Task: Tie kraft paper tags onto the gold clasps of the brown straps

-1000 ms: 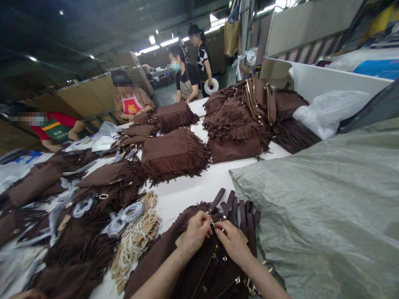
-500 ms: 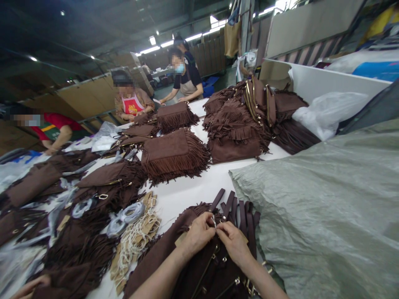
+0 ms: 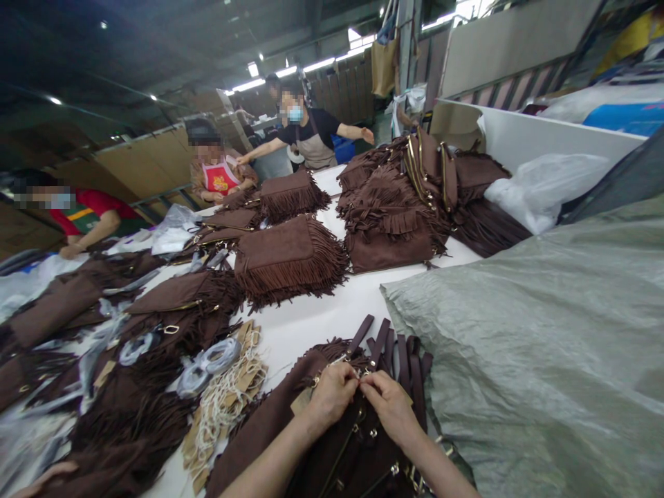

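My left hand and my right hand meet fingertip to fingertip on top of a brown fringed suede bag at the near edge of the white table. Both hands are pinched shut on a small piece at the bag's top, by a kraft tag with white string; I cannot make out just what it is. Several brown straps fan out just beyond my fingers. The bag's gold zips and rings show below my wrists.
A heap of kraft tags with string lies to the left. More brown fringed bags cover the table, with a tall pile at the back. A grey woven sack fills the right. Several people work at the far left side.
My hands have shifted slightly down and closer together on the bag. The masked person at the far end has spread both arms out; the person behind them has moved off.
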The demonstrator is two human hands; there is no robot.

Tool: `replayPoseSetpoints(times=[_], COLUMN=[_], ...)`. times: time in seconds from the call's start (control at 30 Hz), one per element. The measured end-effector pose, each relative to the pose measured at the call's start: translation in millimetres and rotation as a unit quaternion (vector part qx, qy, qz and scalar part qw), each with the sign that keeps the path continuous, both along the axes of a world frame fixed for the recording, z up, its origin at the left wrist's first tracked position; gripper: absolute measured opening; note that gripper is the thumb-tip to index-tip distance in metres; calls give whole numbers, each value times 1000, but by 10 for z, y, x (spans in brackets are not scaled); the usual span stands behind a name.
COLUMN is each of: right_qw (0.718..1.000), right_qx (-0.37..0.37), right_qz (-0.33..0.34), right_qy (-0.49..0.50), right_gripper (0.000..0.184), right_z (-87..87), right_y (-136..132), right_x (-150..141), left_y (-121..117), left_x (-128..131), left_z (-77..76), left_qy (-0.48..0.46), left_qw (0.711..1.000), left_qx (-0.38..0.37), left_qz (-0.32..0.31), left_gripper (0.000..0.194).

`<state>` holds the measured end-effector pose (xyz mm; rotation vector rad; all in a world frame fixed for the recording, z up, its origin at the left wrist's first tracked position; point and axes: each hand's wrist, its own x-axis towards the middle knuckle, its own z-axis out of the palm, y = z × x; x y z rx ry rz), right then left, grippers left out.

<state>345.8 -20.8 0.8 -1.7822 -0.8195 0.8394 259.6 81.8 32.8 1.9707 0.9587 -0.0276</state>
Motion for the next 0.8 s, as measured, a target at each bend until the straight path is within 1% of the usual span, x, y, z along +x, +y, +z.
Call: replayPoseSetpoints(times=[0.1,0.3,0.43,0.47,0.57,0.63,0.7,0.77,0.8], right_qw=[1000,1000,999,999,999,999,1000,1000,999], right_qx=[-2,-2,5,6,8,7,7,9,7], right_qz=[-5,-24,-31,-32,-32,-26,-6,26,42], right_qy=[0,-9,-15,-16,-18,-16,-9,-11,-17], right_gripper=[18,16,17,17,18,19,20,17,16], right_z=[-5,-18,-38,-44,-49,-34,-3,34,50], right_y=[-1,-11,-18,-19,-18,-21,-34,-65,-87], right_x=[-3,-17,-37,-43,-50,-38,-7,41,67], left_y=[-5,-1,-11,-15,-23,-20,-6,16,28], left_x=[7,-4,10,18,38,44,41,29,21], left_z=[22,-14,38,53,71,65,62,72,81], left_qy=[12,9,21,24,26,11,-21,-69,-91], left_qw=[1000,1000,1000,1000,995,984,963,934,920], left_qx=[10,17,11,-4,-87,-171,-259,-341,-370], left_qz=[-1,-11,-4,3,33,54,66,80,88], left_gripper=[14,15,15,15,11,6,2,5,6])
